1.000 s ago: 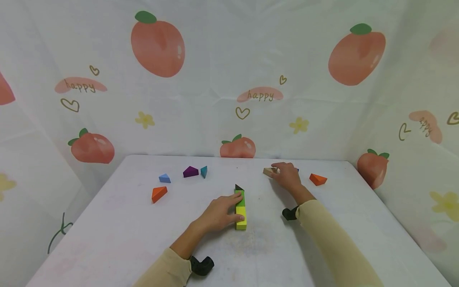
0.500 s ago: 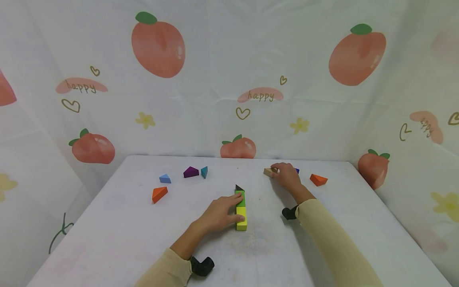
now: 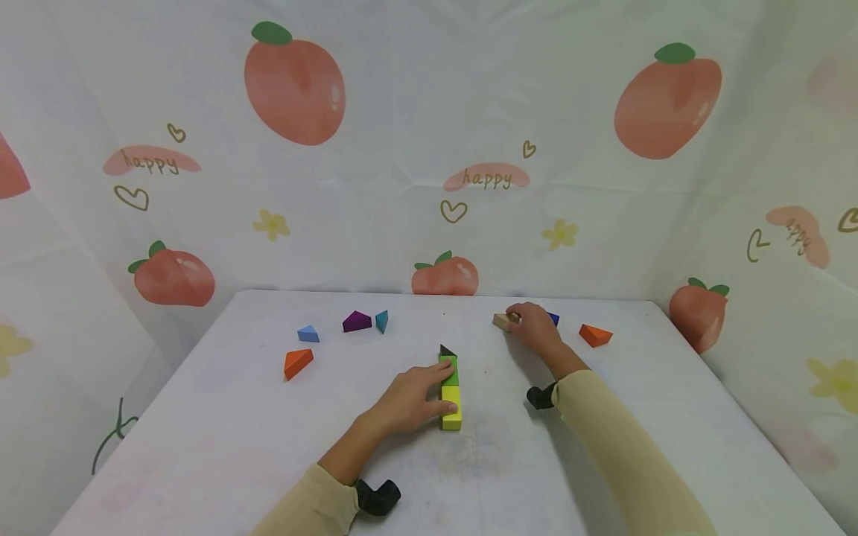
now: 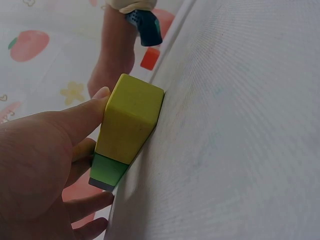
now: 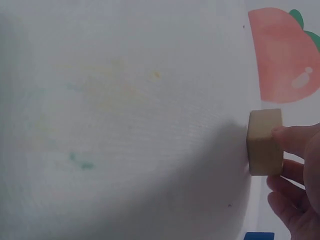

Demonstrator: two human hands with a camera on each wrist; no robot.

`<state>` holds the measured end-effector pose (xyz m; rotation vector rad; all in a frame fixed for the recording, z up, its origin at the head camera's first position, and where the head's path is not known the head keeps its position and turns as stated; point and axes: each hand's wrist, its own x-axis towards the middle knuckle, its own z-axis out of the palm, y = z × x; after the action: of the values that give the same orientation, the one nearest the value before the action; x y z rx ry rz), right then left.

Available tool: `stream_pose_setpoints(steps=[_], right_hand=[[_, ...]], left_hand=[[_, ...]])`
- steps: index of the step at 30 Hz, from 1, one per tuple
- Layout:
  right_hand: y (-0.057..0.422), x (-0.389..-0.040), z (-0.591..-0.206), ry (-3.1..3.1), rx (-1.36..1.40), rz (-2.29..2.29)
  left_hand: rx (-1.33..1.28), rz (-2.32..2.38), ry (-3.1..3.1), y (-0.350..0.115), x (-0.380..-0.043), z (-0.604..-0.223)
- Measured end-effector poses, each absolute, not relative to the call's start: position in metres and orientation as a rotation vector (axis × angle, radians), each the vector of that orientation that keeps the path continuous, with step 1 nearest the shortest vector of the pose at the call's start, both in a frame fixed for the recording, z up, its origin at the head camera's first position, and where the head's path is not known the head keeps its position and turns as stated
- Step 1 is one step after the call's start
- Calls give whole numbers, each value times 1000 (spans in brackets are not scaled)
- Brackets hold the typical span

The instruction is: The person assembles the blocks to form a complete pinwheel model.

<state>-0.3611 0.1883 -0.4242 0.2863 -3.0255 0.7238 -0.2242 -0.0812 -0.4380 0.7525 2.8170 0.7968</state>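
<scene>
Peach cloth hangs behind the table. By its far edge, the right hand pinches a wood block. Mid-table, the left hand, fingers spread, touches a yellow block and green block; bumping could split them.

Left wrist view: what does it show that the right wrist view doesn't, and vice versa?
Only the left: the left hand touching a yellow rectangular block, plus a green block, a dark block, an orange block and a beige sleeve.
Only the right: a tan rectangular block pinched by the right hand, and a partly cropped blue block.
Both: white tabletop, peach-printed cloth, part of the right arm.
</scene>
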Motion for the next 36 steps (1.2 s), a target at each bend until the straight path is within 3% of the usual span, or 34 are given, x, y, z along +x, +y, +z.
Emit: stream_pose_setpoints(steps=[36], right_hand=[[166, -357, -420, -2955, 423, 744]], left_hand=[[756, 800, 2809, -82, -226, -439]])
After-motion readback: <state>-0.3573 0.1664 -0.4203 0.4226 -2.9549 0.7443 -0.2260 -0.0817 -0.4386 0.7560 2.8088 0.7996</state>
